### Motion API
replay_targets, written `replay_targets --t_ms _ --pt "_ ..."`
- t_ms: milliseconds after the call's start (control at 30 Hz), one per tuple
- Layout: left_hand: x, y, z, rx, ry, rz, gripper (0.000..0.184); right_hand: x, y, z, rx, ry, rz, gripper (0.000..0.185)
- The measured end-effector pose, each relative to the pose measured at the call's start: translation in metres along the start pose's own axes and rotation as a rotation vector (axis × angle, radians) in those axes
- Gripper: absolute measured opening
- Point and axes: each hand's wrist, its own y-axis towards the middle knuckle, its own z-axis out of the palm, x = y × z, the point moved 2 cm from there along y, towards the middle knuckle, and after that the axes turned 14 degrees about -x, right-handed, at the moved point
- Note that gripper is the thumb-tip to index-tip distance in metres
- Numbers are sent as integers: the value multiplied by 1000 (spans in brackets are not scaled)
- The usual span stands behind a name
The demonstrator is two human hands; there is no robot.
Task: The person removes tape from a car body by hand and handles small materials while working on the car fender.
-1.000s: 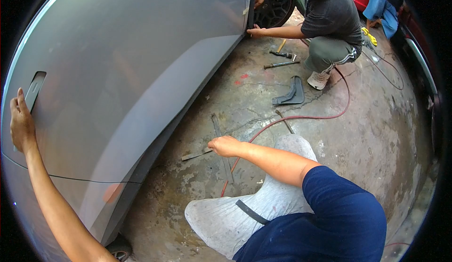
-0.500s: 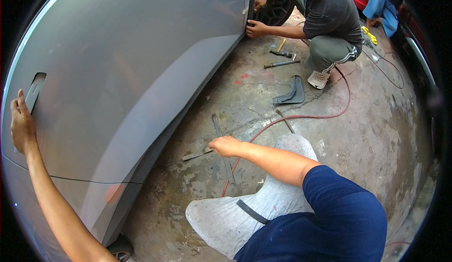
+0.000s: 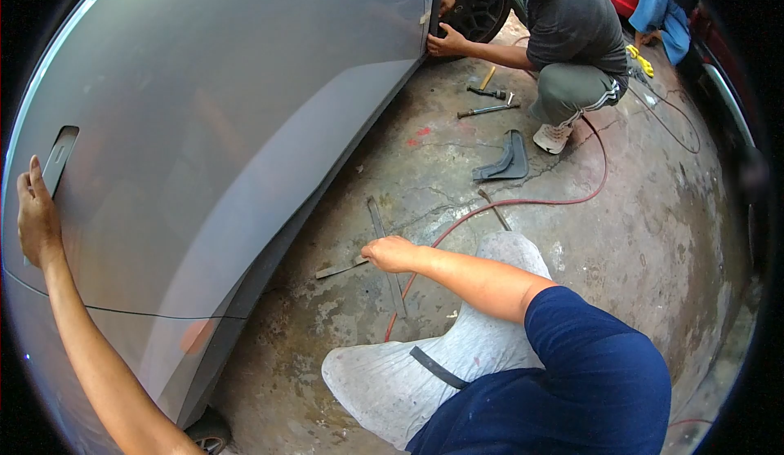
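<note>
My left hand (image 3: pixel 38 216) lies against the grey car door (image 3: pixel 220 112), fingers stretched out and together, just below the recessed door handle (image 3: pixel 60 159). Nothing is held in it. Over the floor, my right hand (image 3: pixel 390 253) is closed on one end of a flat metal strip (image 3: pixel 339 269), whose free end points left. A longer flat bar (image 3: pixel 377 220) lies on the concrete under that hand and partly behind it. Across the light grey trousers (image 3: pixel 482 332) on my leg rests a dark strip (image 3: pixel 439 368).
A co-worker (image 3: pixel 576 46) squats by the wheel (image 3: pixel 478 15), hands at the car's edge. A black angled plastic piece (image 3: pixel 508 159), a metal bar tool (image 3: pixel 488 111), a hammer (image 3: pixel 487 87) and a red hose (image 3: pixel 523 202) lie on the floor. Another person (image 3: pixel 665 14) is behind.
Almost nothing differs. My left hand has shifted very slightly left, and the co-worker's hand at the car's edge has changed its finger position.
</note>
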Motion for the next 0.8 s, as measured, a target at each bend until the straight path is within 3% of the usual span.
replay_targets --t_ms 467,800 --pt "11 -1 9 -24 -25 94 66 -2 0 3 -28 -7 -51 20" --pt "8 -1 7 28 -19 -19 71 1 0 -1 1 2 -26 21"
